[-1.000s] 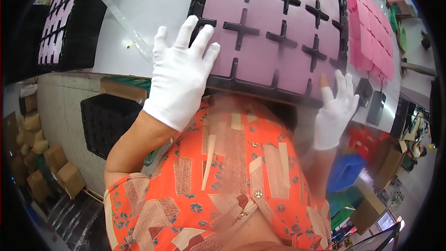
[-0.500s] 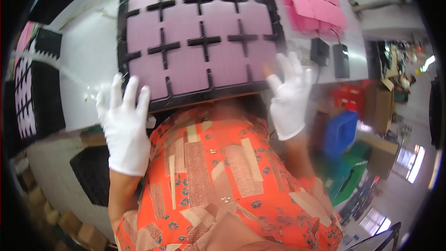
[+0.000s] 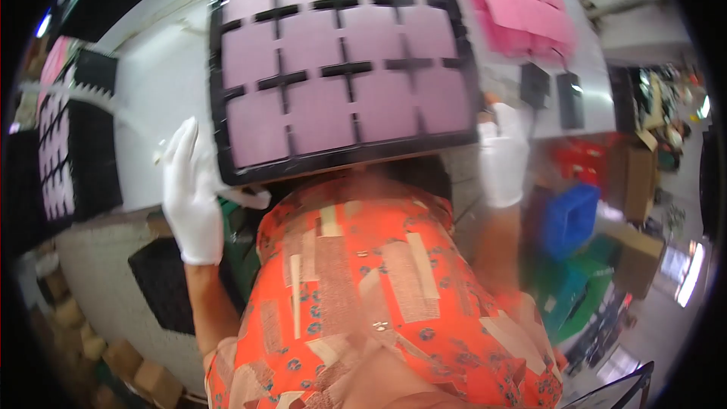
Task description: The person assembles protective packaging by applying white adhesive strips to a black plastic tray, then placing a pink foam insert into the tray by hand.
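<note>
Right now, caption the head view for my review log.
Gloved left hand and right hand grip a black tray of pink squares.

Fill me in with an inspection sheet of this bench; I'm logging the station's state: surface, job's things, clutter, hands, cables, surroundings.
Surface: white table, bare between the trays.
Job's things: black grid tray filled with pale pink square pads, lying at the near table edge.
Clutter: another black tray with pink pads at far left; stack of brighter pink sheets at far right; two small dark flat items beside it.
Hands: left hand, white-gloved, on the tray's near left corner; right hand, white-gloved, at its near right corner, blurred.
Cables: nothing seen.
Surroundings: blue bin, cardboard boxes on the floor at right; black tray under the table.
</note>
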Tool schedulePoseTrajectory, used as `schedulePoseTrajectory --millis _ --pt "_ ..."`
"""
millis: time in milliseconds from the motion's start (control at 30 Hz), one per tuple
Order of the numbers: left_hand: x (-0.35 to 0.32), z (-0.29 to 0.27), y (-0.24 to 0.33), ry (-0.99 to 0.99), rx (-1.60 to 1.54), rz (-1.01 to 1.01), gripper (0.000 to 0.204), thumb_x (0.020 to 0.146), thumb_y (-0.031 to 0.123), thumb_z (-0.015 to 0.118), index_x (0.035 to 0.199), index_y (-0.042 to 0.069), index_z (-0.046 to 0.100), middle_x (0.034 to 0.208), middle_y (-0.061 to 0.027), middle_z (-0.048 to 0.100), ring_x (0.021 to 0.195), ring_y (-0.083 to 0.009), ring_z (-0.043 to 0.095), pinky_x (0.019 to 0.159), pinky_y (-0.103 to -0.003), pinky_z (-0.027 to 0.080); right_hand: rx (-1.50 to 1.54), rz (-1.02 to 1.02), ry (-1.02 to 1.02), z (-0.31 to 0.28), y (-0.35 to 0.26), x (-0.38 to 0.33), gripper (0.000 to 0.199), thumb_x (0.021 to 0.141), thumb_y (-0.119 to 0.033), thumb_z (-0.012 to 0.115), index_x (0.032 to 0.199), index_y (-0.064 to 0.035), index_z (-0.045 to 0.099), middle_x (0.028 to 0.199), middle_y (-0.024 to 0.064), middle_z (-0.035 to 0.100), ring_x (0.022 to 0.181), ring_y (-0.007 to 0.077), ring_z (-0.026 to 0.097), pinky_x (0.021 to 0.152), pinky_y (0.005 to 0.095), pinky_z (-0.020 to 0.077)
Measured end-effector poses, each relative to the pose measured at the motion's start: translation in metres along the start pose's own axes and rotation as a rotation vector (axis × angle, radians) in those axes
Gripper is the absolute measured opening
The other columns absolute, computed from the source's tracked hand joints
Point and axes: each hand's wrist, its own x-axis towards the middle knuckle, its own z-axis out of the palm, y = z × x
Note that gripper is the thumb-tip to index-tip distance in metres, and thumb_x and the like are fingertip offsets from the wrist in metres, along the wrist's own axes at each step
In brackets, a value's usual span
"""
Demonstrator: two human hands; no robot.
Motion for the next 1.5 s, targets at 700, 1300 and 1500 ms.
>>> schedulePoseTrajectory --millis 700,1300,1500 --pt "-0.035 0.017 -0.015 0.104 -0.753 -0.459 0.047 0.107 0.026 0.064 0.141 -0.007 0.061 0.137 -0.0168 0.069 0.127 -0.0186 0.062 0.111 -0.032 0.046 1.184 0.280 -0.599 -0.028 0.025 0.106 0.049 0.108 -0.042 0.059 0.137 -0.0028 0.062 0.130 0.0088 0.068 0.115 0.0211 0.067 0.103 0.0391 0.0525" --pt "-0.083 -0.143 -0.084 1.423 -0.981 -0.235 0.043 0.109 0.025 0.052 0.127 -0.009 0.069 0.136 -0.0147 0.067 0.126 -0.0214 0.061 0.112 -0.037 0.045 0.807 -0.374 -0.980 0.002 -0.259 0.040 0.046 0.078 -0.017 0.070 0.117 0.0070 0.070 0.103 0.0050 0.072 0.090 0.0127 0.061 0.083 0.0286 0.0511" --pt "-0.164 -0.235 -0.167 1.700 -0.908 -0.208 0.055 0.109 0.034 0.048 0.123 -0.015 0.068 0.132 -0.0216 0.068 0.120 -0.0292 0.067 0.109 -0.044 0.051 0.723 -0.640 -1.279 0.082 -0.382 -0.004 0.072 0.098 -0.047 0.067 0.146 0.0034 0.052 0.142 0.0216 0.060 0.128 0.0237 0.057 0.111 0.0371 0.0435"
